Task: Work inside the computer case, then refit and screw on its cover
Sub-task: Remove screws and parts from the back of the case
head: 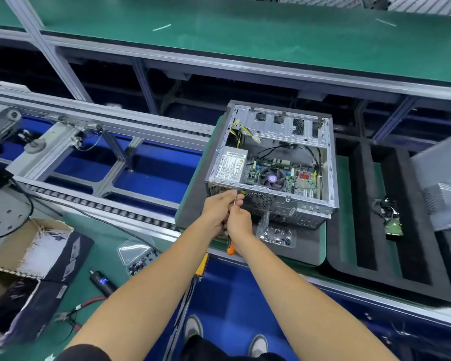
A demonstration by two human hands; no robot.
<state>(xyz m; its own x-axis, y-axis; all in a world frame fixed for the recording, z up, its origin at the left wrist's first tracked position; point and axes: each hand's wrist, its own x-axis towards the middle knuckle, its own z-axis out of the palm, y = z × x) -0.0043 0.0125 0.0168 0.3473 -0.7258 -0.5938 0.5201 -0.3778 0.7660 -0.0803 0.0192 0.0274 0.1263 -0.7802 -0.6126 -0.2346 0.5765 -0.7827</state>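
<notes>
Open computer case worked on at the bench

A torn cardboard box (24,259) was seen at left; the left hand (216,209) pinched the screwdriver (231,247) shaft, the right hand (238,222) was wrapped round its handle, at the coverless computer case (271,168) on foam; its label was illegible.

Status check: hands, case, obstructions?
Both hands on orange-handled screwdriver, tip at open grey computer case rear. Cover off. Nothing blocking.
</notes>
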